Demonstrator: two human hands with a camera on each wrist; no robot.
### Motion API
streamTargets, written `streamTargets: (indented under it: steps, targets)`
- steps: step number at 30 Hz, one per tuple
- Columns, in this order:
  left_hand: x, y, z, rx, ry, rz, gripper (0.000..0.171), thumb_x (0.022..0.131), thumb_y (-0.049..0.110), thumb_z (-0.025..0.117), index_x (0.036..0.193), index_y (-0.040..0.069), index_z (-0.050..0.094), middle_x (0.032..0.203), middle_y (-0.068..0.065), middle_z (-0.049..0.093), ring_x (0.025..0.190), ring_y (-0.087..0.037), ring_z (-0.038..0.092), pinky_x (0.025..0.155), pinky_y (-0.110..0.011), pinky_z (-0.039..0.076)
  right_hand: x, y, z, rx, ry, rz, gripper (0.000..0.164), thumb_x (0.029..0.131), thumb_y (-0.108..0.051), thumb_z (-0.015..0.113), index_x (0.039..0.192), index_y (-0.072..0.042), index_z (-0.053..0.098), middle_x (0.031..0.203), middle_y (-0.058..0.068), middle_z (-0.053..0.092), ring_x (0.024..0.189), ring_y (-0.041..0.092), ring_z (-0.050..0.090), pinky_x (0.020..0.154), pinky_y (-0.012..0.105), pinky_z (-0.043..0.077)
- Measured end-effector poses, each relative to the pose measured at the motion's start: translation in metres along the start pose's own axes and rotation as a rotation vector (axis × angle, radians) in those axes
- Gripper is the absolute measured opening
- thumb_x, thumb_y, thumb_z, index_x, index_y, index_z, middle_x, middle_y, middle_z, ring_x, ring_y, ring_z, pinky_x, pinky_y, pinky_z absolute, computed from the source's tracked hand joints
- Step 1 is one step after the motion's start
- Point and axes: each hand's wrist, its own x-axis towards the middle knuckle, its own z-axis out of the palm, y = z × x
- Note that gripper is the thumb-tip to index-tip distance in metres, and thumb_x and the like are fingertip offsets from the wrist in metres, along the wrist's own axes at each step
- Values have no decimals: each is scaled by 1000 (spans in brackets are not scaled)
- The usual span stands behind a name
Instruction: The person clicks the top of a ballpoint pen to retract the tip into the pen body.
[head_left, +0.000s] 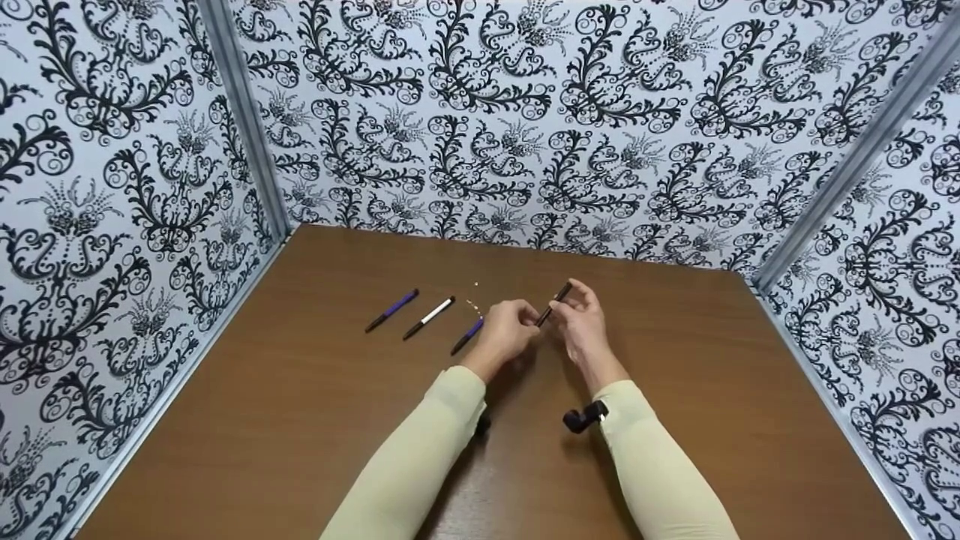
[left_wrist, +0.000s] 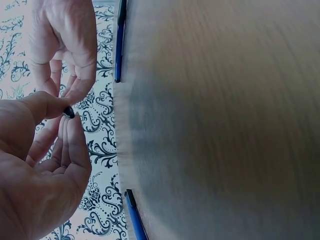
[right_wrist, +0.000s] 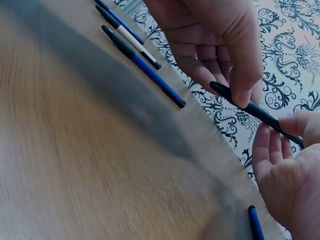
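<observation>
Both hands hold one black pen (head_left: pixel 555 303) raised over the table and tilted. My left hand (head_left: pixel 508 328) pinches its lower end, seen as a dark tip in the left wrist view. Thumb and fingers of my right hand (head_left: pixel 582 324) grip the upper part. In the right wrist view the black pen (right_wrist: pixel 265 117) spans from the left hand (right_wrist: pixel 215 45) to the right hand (right_wrist: pixel 295 185). Just left of the left hand lies a blue pen (head_left: pixel 466 337) with a black grip, partly covered by that hand.
Farther left, a white pen (head_left: pixel 429 319) and another blue pen (head_left: pixel 392 310) lie slanted on the brown table (head_left: pixel 262 420). One more blue pen (right_wrist: pixel 256 223) lies beside the right hand, hidden in the head view. Patterned walls (head_left: pixel 487 135) enclose the back and sides.
</observation>
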Motion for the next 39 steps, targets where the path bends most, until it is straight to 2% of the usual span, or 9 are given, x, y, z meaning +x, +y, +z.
streamTargets:
  steps: [10, 16, 22, 24, 30, 35, 39]
  targets:
    - [-4, -2, -3, -13, -21, -41, 9, 96, 6, 85, 103, 10, 81, 90, 1, 76, 82, -13, 68, 77, -30, 57, 2, -2, -4, -57, -1, 10, 60, 100, 14, 70, 154, -4, 49, 109, 9, 60, 84, 14, 71, 87, 34, 63]
    - [-6, -2, -7, -19, -49, -53, 9, 97, 8, 84, 106, 8, 80, 94, -1, 76, 86, -14, 69, 79, -31, 59, 2, -6, -8, -96, 1, -1, 57, 100, 11, 72, 151, -5, 51, 104, 4, 64, 81, 15, 73, 83, 32, 63]
    - [-8, -6, -10, 11, -58, -68, 10, 95, 6, 82, 104, 8, 81, 90, 1, 76, 83, -13, 70, 79, -32, 60, 3, -11, -15, -153, 1, -13, 59, 100, 9, 73, 153, -3, 50, 106, 7, 66, 88, 19, 73, 98, 45, 62]
    - [-9, -7, -11, 28, -60, -71, 11, 94, 6, 82, 104, 9, 82, 89, 1, 76, 81, -13, 69, 80, -32, 60, 4, -12, -17, -161, -3, -20, 59, 100, 8, 73, 153, -3, 50, 107, 9, 65, 90, 20, 72, 100, 47, 62]
    - [-11, -10, -13, 60, -77, -74, 11, 94, 6, 82, 104, 9, 83, 90, 1, 76, 83, -13, 68, 81, -33, 60, 4, -16, -22, -184, -11, -32, 61, 99, 6, 76, 153, -1, 49, 104, 8, 66, 83, 15, 70, 84, 36, 65]
    - [-12, -13, -13, 78, -108, -92, 13, 94, 5, 80, 107, 8, 83, 93, 0, 77, 86, -15, 70, 83, -36, 61, 6, -18, -25, -199, -13, -32, 57, 100, 5, 76, 151, -2, 52, 106, 8, 67, 86, 16, 71, 81, 30, 63]
    - [-12, -15, -13, 114, -132, -99, 14, 95, 5, 81, 108, 7, 82, 97, -2, 79, 89, -18, 72, 86, -37, 62, 8, -19, -27, -201, -15, -28, 54, 102, 5, 73, 151, -2, 51, 107, 9, 68, 88, 16, 72, 82, 30, 63]
